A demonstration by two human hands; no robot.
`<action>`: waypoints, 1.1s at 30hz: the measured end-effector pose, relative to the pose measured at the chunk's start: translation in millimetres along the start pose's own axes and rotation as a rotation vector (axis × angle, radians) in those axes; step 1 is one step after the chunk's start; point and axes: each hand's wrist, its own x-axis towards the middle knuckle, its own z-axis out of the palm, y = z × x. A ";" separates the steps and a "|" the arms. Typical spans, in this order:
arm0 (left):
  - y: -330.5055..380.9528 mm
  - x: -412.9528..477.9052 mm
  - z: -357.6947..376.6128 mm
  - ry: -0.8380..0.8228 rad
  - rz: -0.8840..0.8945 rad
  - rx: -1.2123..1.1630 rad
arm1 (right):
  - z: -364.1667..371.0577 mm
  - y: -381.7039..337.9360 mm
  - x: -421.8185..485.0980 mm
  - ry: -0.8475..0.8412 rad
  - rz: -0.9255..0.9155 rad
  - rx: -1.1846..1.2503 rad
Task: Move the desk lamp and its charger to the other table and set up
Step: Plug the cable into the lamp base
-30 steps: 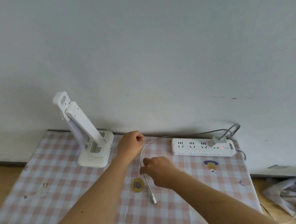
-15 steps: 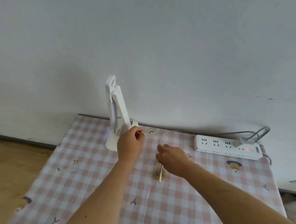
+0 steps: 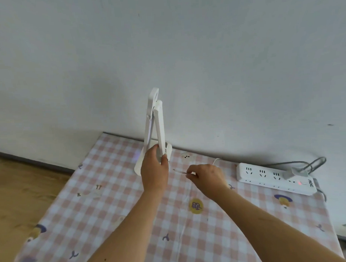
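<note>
Desk lamp (image 3: 156, 129) base clasped by left hand (image 3: 154, 171) | right hand (image 3: 206, 177) pinches cable plug (image 3: 178, 171), tip pointing left at base, just apart | I judge insertion next.

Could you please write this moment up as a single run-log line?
left hand: steadies desk lamp base | right hand: pinches charging cable tip near lamp | charger: in power strip

Two bare, sleeveless forearms
</note>
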 end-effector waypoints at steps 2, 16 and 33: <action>4.1 6.3 5.4 -0.038 -0.052 -0.058 | 0.2 -5.7 1.3 0.033 0.065 0.036; 8.0 37.2 21.1 -0.022 -0.206 -0.238 | -8.0 -11.1 16.0 -0.065 0.351 0.457; 19.3 60.9 -5.4 0.206 -0.624 -0.906 | -29.0 -26.3 42.2 -0.057 0.479 0.592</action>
